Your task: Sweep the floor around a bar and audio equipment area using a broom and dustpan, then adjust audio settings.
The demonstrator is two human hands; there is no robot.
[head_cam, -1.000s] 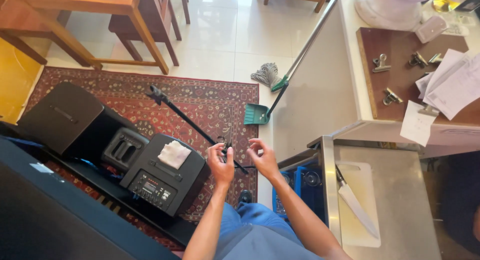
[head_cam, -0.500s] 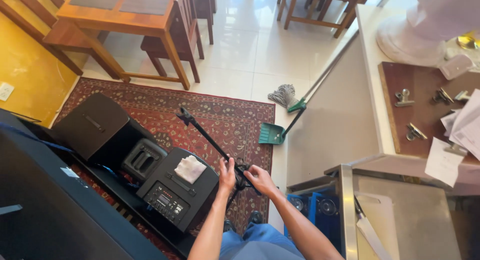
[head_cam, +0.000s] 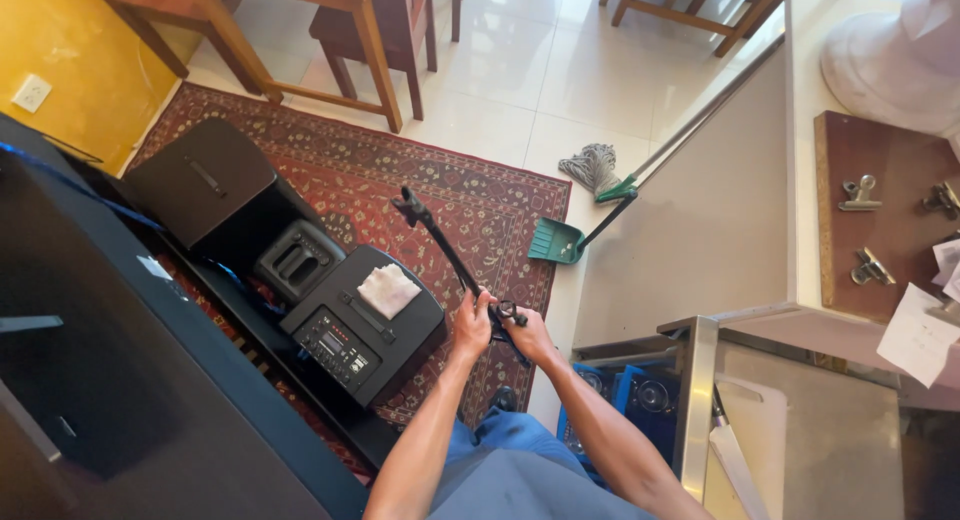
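Both forearms reach forward from the bottom of the view and meet over the edge of the red patterned rug [head_cam: 330, 170]. The left hand [head_cam: 470, 325] is curled shut around the lower part of a thin black stand pole [head_cam: 445, 248], thumb on top. The right hand [head_cam: 527, 330] is closed on the same pole just beside it, its fingers at a small black clamp [head_cam: 506, 311]. The pole slants up and away to the left, its head [head_cam: 408, 204] over the rug. A black speaker [head_cam: 365, 320] with a white cloth [head_cam: 388, 289] on top sits just left of the hands.
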